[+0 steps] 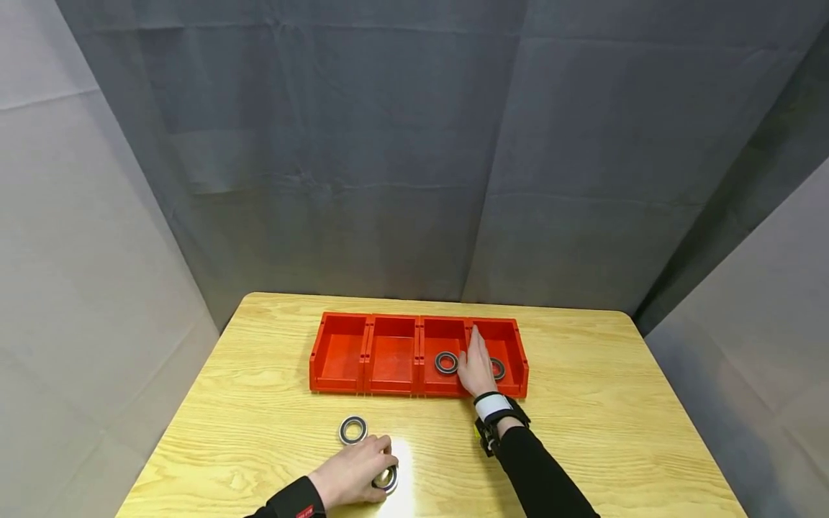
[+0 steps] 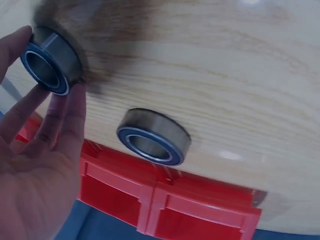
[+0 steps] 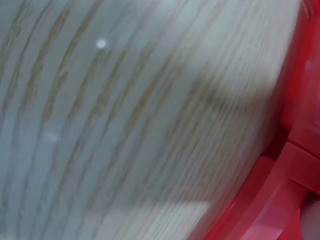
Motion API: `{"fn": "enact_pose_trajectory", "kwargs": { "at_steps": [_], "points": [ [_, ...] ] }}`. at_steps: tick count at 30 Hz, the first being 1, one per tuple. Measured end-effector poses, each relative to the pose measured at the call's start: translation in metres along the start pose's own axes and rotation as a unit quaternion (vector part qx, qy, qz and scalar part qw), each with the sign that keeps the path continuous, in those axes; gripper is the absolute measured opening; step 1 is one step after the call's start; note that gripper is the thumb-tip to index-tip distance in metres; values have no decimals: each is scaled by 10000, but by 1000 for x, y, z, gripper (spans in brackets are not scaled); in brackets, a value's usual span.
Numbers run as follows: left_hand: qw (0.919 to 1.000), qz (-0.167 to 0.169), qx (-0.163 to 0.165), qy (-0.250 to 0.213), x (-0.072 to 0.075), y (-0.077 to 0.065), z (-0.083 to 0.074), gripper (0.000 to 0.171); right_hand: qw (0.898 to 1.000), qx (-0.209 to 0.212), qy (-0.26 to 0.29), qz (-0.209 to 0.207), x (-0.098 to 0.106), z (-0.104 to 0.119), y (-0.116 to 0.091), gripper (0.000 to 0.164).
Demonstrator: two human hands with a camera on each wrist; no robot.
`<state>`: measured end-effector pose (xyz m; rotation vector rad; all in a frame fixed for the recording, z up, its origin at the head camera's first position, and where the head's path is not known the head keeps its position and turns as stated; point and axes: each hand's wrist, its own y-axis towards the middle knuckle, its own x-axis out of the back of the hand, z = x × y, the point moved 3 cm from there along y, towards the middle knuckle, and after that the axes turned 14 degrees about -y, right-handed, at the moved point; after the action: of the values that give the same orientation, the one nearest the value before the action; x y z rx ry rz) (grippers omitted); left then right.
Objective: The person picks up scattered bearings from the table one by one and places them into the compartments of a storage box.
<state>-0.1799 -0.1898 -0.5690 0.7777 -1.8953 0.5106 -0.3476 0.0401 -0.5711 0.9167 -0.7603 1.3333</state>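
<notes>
My left hand [image 1: 352, 473] holds a ball bearing [image 1: 392, 483] by its outer rim, between thumb and fingertips, just over the table. The left wrist view shows this steel bearing [image 2: 59, 54] with its dark seal. Beside that hand another bearing [image 1: 352, 430] lies flat on the wood. My right hand [image 1: 477, 368] reaches into the red bins [image 1: 392, 393] near the divider of the two right-hand compartments, fingers extended. A bearing [image 1: 446, 362] lies in the third compartment, left of the hand. One more bearing [image 1: 500, 369] lies in the rightmost compartment, partly covered by the hand.
The bins stand in a row of several compartments towards the table's [image 1: 583, 403] far edge. A grey curtain [image 1: 363, 158] hangs behind, with pale curtains [image 1: 84, 288] at both sides. The right wrist view shows mostly wood grain and a red bin edge [image 3: 265, 200].
</notes>
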Motion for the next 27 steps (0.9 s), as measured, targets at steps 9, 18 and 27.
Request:
{"fn": "enact_pose_trajectory", "kwargs": {
  "at_steps": [9,18,27],
  "points": [
    [9977,-92,-88,662,1,1,-8,24,9942,175,-1064,60,1,2,6,70],
    [9936,-170,-256,1087,-3,6,-11,23,9770,-334,-2025,573,1,-3,10,77],
    [9968,-292,-72,746,7,12,-3,33,9715,-254,-2289,560,3,0,10,75]
  ]
}}
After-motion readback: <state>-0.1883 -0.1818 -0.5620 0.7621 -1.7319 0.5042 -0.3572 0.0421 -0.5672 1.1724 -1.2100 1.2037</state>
